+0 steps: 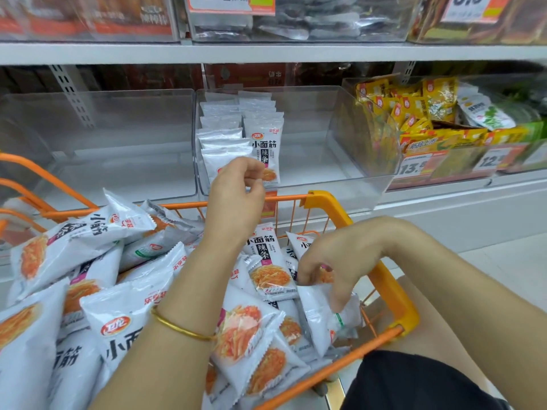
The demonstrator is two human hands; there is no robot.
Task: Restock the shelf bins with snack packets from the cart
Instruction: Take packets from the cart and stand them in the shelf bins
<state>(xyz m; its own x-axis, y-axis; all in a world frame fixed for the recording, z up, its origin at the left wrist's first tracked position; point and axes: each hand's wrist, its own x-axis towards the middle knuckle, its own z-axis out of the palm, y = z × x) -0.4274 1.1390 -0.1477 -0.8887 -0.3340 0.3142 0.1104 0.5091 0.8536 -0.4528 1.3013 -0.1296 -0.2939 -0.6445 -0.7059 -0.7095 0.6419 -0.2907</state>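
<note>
The orange wire cart [396, 294] stands tight against the shelf, so its heap of white snack packets printed with orange noodles [124, 321] lies just below the clear plastic shelf bin [319, 161]. The right hand [325, 270] digs into the heap, fingers curled round a white packet [316, 315], probably the next to go up. The left hand [236, 196] hovers at the bin's front, fingers curled beside the upright packet row [263, 143], perhaps to steady it; I cannot tell whether it pinches anything.

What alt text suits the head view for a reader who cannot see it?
A person's right hand grips a white snack packet in an orange cart full of them, while the left hand is raised before a partly stocked clear shelf bin.
</note>
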